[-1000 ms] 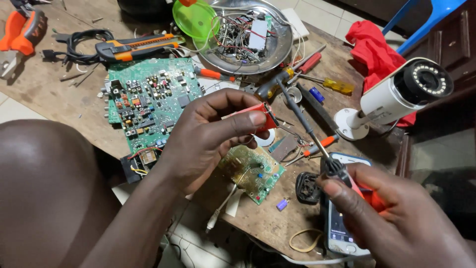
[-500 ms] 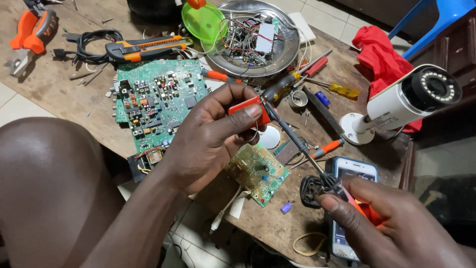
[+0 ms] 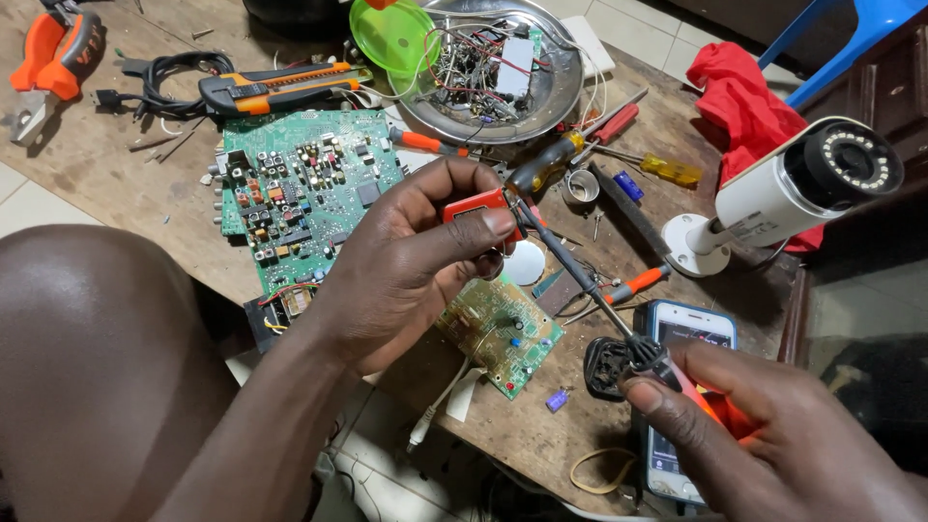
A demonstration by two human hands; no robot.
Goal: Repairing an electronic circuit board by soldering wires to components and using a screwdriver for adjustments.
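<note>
My left hand (image 3: 411, 261) pinches a small red component (image 3: 476, 207) between thumb and fingers, above a small green circuit board (image 3: 501, 333) lying on the wooden table. My right hand (image 3: 764, 425) grips a soldering iron by its orange handle. The iron's dark shaft (image 3: 570, 266) slants up and left, and its tip touches the red component. A large green circuit board (image 3: 300, 193) lies to the left of my left hand.
A round metal tray (image 3: 561, 87) of wires sits at the back with a green lid (image 3: 391, 34). Screwdrivers, an orange utility knife (image 3: 280, 87), pliers (image 3: 53, 58), a white security camera (image 3: 802, 188), a phone (image 3: 686, 333), a black plug (image 3: 607, 367) and red cloth (image 3: 744, 97) crowd the table.
My left hand with the red component has shifted slightly up and left, and the iron's tip has followed it. The view has drifted a little.
</note>
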